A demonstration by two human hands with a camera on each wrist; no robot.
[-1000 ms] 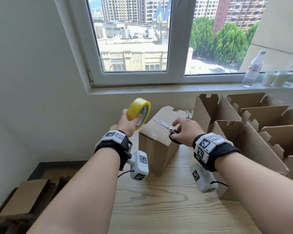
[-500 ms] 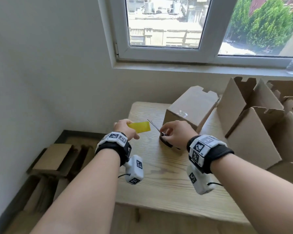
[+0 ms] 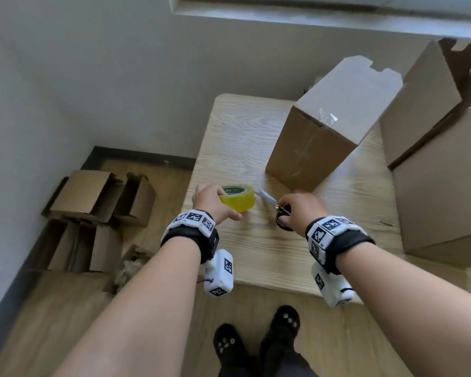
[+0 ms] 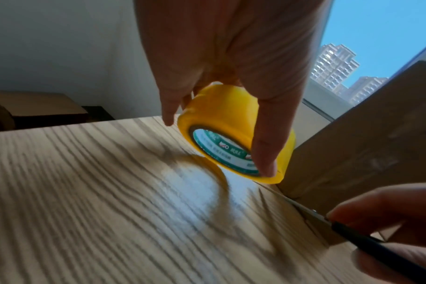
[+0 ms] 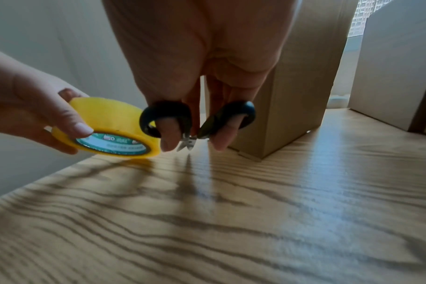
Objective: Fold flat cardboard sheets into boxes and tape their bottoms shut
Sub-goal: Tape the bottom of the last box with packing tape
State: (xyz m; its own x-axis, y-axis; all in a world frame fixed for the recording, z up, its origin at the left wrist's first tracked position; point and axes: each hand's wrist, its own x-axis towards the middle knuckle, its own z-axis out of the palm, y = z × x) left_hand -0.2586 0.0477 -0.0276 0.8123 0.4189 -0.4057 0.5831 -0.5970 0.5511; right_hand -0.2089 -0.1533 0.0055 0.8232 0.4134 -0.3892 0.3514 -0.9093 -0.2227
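My left hand [image 3: 215, 204] grips a yellow tape roll [image 3: 238, 198] [image 4: 234, 132] [image 5: 110, 124] just above the wooden table [image 3: 242, 137], close to its left edge. My right hand [image 3: 301, 209] holds black-handled scissors [image 3: 279, 210] [image 5: 197, 121] with thumb and finger through the loops, blades pointing at the roll. A folded cardboard box [image 3: 324, 126] stands tilted on the table beyond both hands, clear tape on its upper face.
More folded cardboard boxes [image 3: 441, 170] crowd the table's right side. Several small boxes [image 3: 98, 197] sit on the floor at the left by the wall. My feet [image 3: 256, 341] stand at the table's near edge. The windowsill [image 3: 310, 14] runs above.
Both hands have come down from the box top toward the table's near left part, carrying the tape roll and scissors. The head view has tipped downward, away from the window.
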